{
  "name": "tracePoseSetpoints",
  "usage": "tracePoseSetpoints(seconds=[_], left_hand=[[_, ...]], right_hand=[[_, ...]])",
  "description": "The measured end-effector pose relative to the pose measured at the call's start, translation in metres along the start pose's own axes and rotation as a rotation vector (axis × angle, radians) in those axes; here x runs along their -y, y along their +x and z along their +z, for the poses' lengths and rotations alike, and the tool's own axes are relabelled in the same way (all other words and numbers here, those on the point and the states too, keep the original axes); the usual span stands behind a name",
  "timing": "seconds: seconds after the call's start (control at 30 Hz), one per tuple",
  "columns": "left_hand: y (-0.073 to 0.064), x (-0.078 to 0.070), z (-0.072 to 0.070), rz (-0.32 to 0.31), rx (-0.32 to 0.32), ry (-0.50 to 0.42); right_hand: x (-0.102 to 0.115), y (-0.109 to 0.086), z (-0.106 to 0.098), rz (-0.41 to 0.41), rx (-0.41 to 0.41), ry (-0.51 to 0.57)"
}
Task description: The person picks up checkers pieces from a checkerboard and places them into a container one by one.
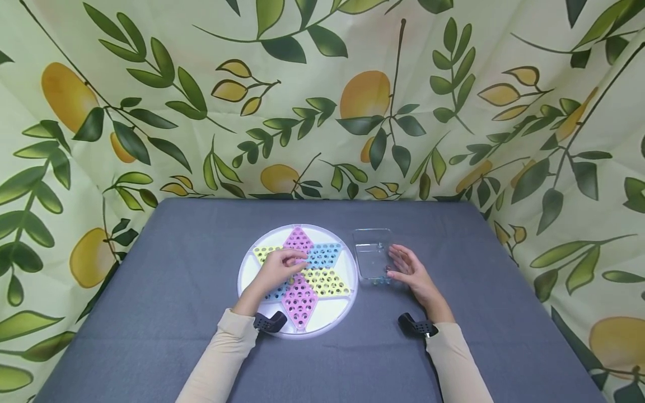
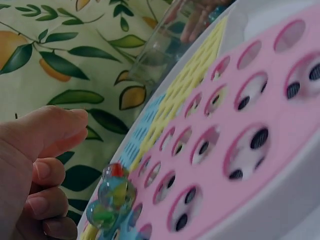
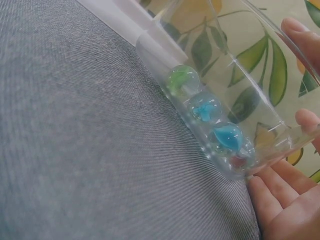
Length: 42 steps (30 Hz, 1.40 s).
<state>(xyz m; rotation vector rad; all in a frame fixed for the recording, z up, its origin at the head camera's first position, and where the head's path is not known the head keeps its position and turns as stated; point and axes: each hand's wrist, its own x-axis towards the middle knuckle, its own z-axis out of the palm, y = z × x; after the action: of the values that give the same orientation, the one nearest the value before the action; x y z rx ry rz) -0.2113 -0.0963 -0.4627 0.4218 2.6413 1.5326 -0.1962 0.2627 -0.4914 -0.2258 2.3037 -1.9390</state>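
Observation:
A round white Chinese checkers board (image 1: 332,316) with pink, yellow and blue star sections lies on the table. Above its middle is my left hand (image 1: 279,270); its thumb and forefinger point forward, the other fingers bend loosely, and I see no marble in them. Several glass marbles (image 2: 115,195) sit on the board close to those fingers. Just right of the board stands a clear box (image 1: 370,257), with several blue and green marbles (image 3: 205,106) along its near side. My right hand (image 1: 414,274) is at the box's right side, fingers spread about the wall.
A grey cloth (image 1: 151,313) covers the table. Behind it hangs a leaf-and-fruit patterned curtain (image 1: 302,140), which also runs down both sides. Black wrist cameras (image 1: 415,326) are strapped to both wrists. The box stands close beside the board's rim.

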Motion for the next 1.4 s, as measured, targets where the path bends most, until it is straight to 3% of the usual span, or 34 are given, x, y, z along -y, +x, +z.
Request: tracePoseSetpoints(seconds=[0.27,0.8,1.13,1.4], left_hand=[[0.0,0.008,-0.007,-0.018,-0.04,0.05],[0.0,0.015,-0.011,-0.029,0.008,0.153],[-0.002,0.016,-0.008,0.009,-0.013,0.238],[-0.003,0.015,-0.007,0.005,-0.013,0.23]], right_hand=[[0.0,0.0,0.0,0.002,0.002,-0.013],[-0.001,0.001,0.0,0.006,0.003,-0.011],[0.0,0.001,0.0,0.006,-0.002,-0.017],[0.0,0.001,0.0,0.014,-0.006,-0.019]])
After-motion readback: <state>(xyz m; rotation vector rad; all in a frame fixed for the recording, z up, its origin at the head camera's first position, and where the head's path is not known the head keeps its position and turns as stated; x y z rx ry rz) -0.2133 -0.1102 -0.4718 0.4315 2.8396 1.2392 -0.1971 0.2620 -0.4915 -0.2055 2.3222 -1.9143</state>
